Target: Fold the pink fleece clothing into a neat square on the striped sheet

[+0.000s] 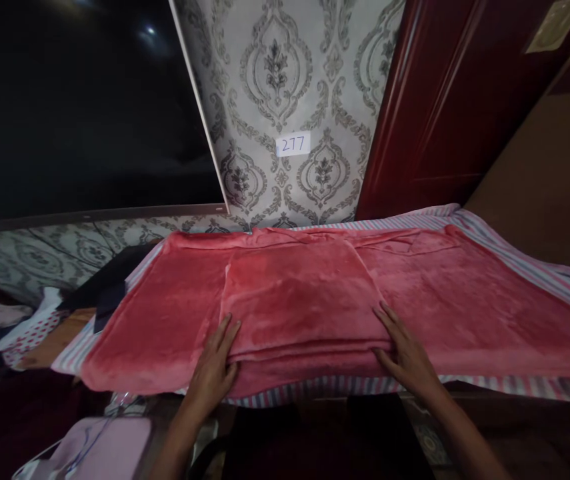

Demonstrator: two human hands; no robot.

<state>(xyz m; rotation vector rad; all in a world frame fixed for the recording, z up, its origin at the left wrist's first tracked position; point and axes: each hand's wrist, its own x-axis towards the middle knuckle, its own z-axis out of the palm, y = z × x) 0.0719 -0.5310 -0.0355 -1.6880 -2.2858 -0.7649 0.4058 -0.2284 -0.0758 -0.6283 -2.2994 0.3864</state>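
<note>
A coral-red plush blanket (165, 313) lies spread wide over a striped cloth. On its middle rests a folded rectangle of the same plush (302, 293), with several layers showing along the near edge; whether it is one piece with the blanket below, I cannot tell. My left hand (213, 363) touches the near left corner of the folded rectangle, its fingers stretched out and thumb apart. At the near right corner my right hand (407, 350) rests with spread fingers pressing the layered edge. Neither hand shows a grip on the plush.
Beneath the blanket, the striped cloth (529, 257) shows along the edges. Clothes with a polka-dot piece (35, 333) are heaped at the left. A pink stool-like surface (109, 447) with cables stands low left. Behind are a television (85, 113), patterned wall and dark red door (445, 107).
</note>
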